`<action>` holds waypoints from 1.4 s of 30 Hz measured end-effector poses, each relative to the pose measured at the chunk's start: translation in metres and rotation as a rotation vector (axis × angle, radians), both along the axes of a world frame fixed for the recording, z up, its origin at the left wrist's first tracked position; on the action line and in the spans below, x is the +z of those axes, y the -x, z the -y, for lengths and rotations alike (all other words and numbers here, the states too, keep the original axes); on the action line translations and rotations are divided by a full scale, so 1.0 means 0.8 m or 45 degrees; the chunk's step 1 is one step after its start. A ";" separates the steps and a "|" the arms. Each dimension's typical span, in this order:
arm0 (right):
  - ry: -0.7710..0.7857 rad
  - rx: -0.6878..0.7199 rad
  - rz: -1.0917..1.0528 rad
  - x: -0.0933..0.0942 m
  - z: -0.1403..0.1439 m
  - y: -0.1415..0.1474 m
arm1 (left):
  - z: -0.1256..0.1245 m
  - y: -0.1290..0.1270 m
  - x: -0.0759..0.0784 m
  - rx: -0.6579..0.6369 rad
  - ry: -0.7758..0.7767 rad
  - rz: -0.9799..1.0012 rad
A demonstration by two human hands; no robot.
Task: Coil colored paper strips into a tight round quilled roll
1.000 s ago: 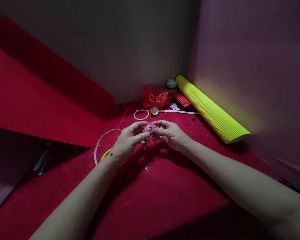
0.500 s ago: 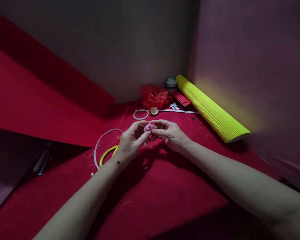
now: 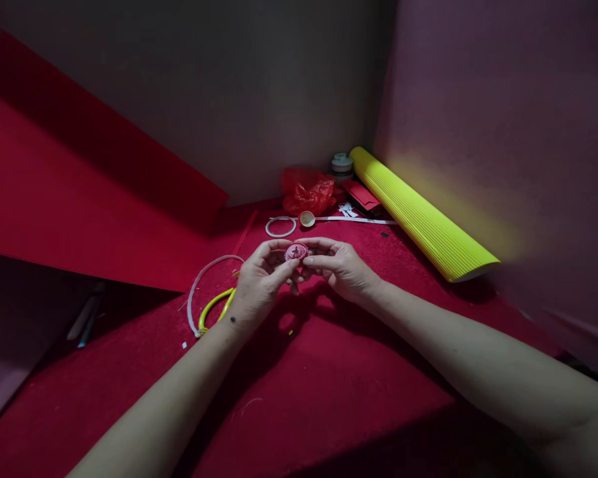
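Observation:
Between the fingertips of both hands is a small round coil of rolled red paper strip [image 3: 296,252], its ringed face turned toward me and a dark gap at its centre. My left hand [image 3: 265,275] grips its left edge with thumb and fingers. On the other side, my right hand [image 3: 336,264] pinches the right edge, its fingertips close to the left ones. Both hands are raised above the red cloth [image 3: 329,385]. Parts of the coil lie hidden behind the thumbs.
Left of my wrist lie yellow-handled scissors [image 3: 210,304] and a pale hoop [image 3: 192,292]. Beyond are a white ring [image 3: 280,227], a small round cup [image 3: 307,219], a white strip [image 3: 359,220], a red plastic bag [image 3: 307,191], a lidded jar [image 3: 341,163], a yellow corrugated roll [image 3: 418,212] and a large red sheet [image 3: 90,192].
The coil has turned slightly in my fingers and shifted a little to the left. Both hands keep their hold, almost in the same place.

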State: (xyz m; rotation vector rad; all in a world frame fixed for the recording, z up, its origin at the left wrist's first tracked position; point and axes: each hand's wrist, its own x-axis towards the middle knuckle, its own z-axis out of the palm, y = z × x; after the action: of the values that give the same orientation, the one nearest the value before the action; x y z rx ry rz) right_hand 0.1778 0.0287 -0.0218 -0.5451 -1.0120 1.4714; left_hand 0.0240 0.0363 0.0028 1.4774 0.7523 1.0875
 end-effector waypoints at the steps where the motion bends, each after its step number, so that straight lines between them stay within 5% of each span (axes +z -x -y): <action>1: 0.003 -0.003 -0.009 0.000 0.000 0.000 | 0.000 0.000 -0.001 -0.004 0.015 0.005; 8: 0.014 -0.006 -0.005 -0.001 -0.001 0.001 | 0.000 0.001 0.000 -0.009 -0.037 -0.041; 19: -0.019 -0.057 0.052 0.002 0.005 0.006 | 0.001 0.008 -0.009 0.095 -0.390 -0.335; 28: 0.022 -0.211 0.126 0.006 0.012 0.015 | 0.008 -0.004 -0.002 0.073 -0.225 -0.192; 42: -0.023 -0.238 0.191 0.004 0.009 0.014 | 0.001 0.003 -0.021 0.105 -0.418 -0.336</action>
State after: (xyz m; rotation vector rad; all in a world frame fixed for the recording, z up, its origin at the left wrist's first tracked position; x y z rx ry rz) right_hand 0.1666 0.0217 -0.0185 -0.7259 -1.0602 1.2696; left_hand 0.0220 0.0356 -0.0140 1.9103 0.8524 1.1296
